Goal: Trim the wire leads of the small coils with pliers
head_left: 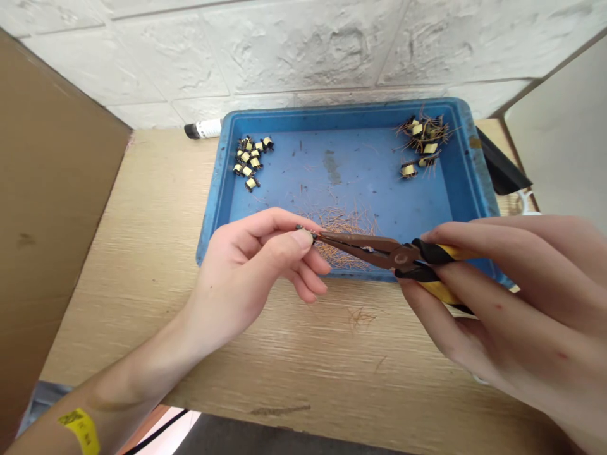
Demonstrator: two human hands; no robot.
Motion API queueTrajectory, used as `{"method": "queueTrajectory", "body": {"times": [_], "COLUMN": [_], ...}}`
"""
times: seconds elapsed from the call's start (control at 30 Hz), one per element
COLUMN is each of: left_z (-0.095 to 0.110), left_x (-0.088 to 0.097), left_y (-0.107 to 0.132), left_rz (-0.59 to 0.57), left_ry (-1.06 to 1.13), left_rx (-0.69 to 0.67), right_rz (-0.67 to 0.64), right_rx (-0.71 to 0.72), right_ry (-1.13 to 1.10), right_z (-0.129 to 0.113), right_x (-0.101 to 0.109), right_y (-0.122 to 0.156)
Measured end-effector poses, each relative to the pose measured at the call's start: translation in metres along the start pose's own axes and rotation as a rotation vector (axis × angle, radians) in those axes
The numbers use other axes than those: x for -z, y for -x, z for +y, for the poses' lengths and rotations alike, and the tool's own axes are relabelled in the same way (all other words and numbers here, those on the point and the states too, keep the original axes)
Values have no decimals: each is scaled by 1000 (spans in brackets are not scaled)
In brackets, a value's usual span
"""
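Observation:
My left hand (pixel 258 268) pinches a small dark coil part (pixel 303 231) between thumb and forefinger, over the near edge of a blue tray (pixel 351 164). My right hand (pixel 516 297) grips the yellow-and-black handles of needle-nose pliers (pixel 379 251). The pliers' rusty jaws point left and their tips meet the pinched part. Inside the tray, a cluster of small yellow-taped coils (pixel 250 161) with trimmed leads lies at the back left. Another cluster (pixel 423 142) with long copper leads lies at the back right. Cut copper wire bits (pixel 346 222) pile up at the tray's near edge.
The tray sits on a wooden table (pixel 156 253) against a white brick wall. A brown cardboard panel (pixel 42 208) stands along the left. A marker (pixel 203 129) lies behind the tray. A black object (pixel 502 169) and a white panel (pixel 564 145) are at the right. Stray wire bits (pixel 360 316) lie on the table.

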State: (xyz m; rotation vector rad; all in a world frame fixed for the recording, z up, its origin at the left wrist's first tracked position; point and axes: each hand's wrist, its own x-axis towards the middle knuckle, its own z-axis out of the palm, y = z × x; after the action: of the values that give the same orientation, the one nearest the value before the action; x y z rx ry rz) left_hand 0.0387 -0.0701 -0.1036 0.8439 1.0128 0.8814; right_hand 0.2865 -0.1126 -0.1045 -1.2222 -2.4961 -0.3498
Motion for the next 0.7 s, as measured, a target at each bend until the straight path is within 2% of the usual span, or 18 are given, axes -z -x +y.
{"method": "queueTrajectory", "body": {"times": [0.23, 0.7], "left_z": [-1, 1], "left_x": [1, -1], "left_y": [-1, -3], "left_rz": [-15, 20], "left_ry": [66, 41], "left_rx": [30, 66], "right_rz": [26, 25], "right_rx": [22, 24], "right_ry": [-8, -37], "right_z": [2, 0], "right_x": [-3, -4], "right_y": [1, -1]}}
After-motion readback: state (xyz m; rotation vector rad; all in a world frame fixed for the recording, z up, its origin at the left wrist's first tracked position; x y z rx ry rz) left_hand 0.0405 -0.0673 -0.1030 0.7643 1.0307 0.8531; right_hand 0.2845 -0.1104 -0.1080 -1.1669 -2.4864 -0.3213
